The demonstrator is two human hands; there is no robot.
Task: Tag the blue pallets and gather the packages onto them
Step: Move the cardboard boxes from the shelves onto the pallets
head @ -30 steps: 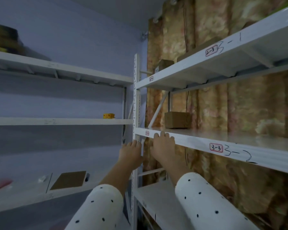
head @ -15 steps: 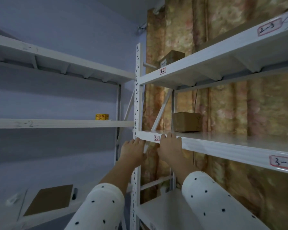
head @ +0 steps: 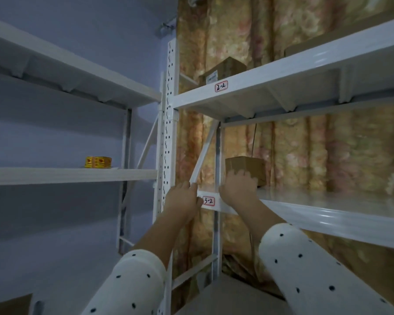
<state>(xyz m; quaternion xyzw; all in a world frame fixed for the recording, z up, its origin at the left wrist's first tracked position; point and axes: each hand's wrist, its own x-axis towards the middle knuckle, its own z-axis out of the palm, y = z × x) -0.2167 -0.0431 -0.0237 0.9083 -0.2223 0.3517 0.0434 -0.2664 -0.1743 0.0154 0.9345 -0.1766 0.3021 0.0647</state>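
Two hands reach up to the white shelf (head: 328, 214) tagged 3-2 (head: 208, 201). On that shelf, back by the curtain, sits a small brown package (head: 246, 169); the right hand (head: 239, 189) has its fingers curled against the package's front. The left hand (head: 183, 201) rests at the shelf's front edge beside the tag, fingers fairly straight, holding nothing. Another package (head: 223, 70) sits on the shelf above.
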